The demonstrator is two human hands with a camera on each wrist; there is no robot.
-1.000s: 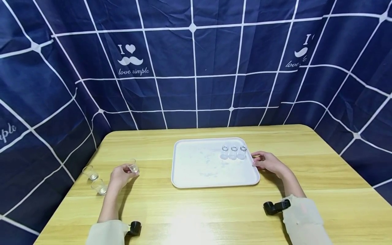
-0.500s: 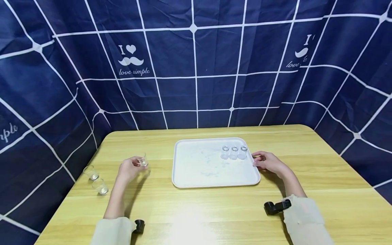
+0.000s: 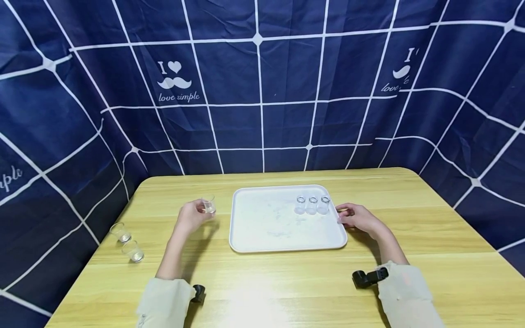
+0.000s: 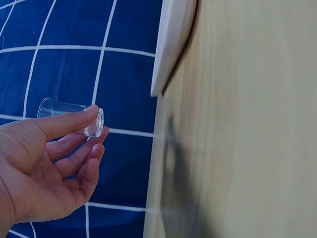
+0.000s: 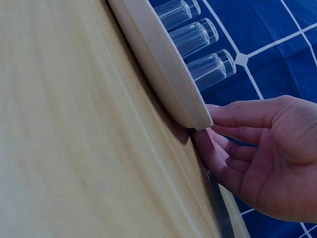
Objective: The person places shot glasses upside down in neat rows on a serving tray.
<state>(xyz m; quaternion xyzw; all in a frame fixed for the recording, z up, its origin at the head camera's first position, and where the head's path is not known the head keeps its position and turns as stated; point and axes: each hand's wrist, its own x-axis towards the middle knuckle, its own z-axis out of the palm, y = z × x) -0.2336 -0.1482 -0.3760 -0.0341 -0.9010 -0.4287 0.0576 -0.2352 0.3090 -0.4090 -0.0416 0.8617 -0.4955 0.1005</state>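
A: From the head view, what has the left hand (image 3: pixel 192 216) got?

B: A small clear glass (image 3: pixel 208 205) — pinched upright between thumb and fingertips, lifted above the counter (image 3: pixel 287 282) just left of the white tray (image 3: pixel 266 228). It has not reached the tray; a strip of bare wood lies between them.

A: And the right hand (image 3: pixel 361 218)?

B: It rests at the tray's right edge, fingers loosely bent and touching the rim. Three more glasses (image 3: pixel 312 204) stand in a tight row on the tray's far right part, close to that hand. Two further glasses (image 3: pixel 127 241) stand well apart near the counter's left edge. A dark blue checked cloth (image 3: pixel 262 91) hangs behind and around.

A: Does the left wrist view agree?

B: Yes. There the left hand (image 4: pixel 49 168) shows its palm, and the thumb and one fingertip pinch the glass (image 4: pixel 72 116) by its thick base end. The other fingers (image 4: pixel 81 166) are loosely curled beneath, gripping nothing. The tray's corner (image 4: pixel 171 44) sits ahead of the glass, apart from it.

A: The right wrist view?

B: The right hand (image 5: pixel 267 158) lies at the tray's rim (image 5: pixel 158 69) — the fingers (image 5: pixel 242 116) are nearly straight, tips touching the edge by the corner, not wrapped round it. I cannot tell whether the thumb lies under the rim. The row of three glasses (image 5: pixel 198 34) stands just behind that edge.
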